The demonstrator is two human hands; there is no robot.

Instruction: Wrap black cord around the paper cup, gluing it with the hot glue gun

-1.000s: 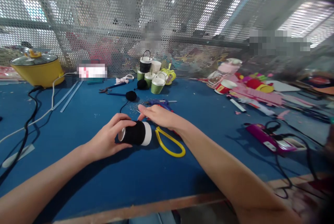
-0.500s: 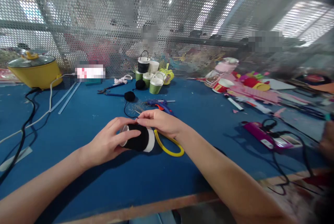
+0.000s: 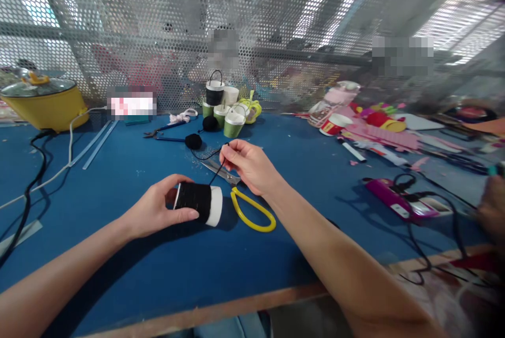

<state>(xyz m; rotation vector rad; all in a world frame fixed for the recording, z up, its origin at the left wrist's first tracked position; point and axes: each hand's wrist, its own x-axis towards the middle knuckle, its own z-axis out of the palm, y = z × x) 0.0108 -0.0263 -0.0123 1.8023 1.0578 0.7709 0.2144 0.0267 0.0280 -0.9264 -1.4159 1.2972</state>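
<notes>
My left hand [image 3: 163, 206] grips a white paper cup [image 3: 215, 206] lying on its side, its wall wrapped in black yarn [image 3: 199, 198] except for a white band at the right end. Fingers and thumb close round the cup's left part. Up and to the right, my right hand [image 3: 244, 164] pinches a black yarn strand that runs down to the cup. From the pinch the strand also leads left toward a small black yarn ball [image 3: 193, 141]. Scissors with yellow handles [image 3: 256, 217] lie beneath my right hand, blades partly covered by it.
Small wrapped cups [image 3: 234, 125] and another black yarn ball [image 3: 210, 123] stand at the back, with pliers [image 3: 153, 132] to their left. A yellow electric pot [image 3: 43, 106] is far left. On the right are a purple power strip [image 3: 398, 198], cords, craft pieces and another person's hand [image 3: 491, 201].
My right hand has left the cup's top and risen up and right, drawing the black strand out. The cup in my left hand has shifted slightly left, and my left index finger has moved off its top.
</notes>
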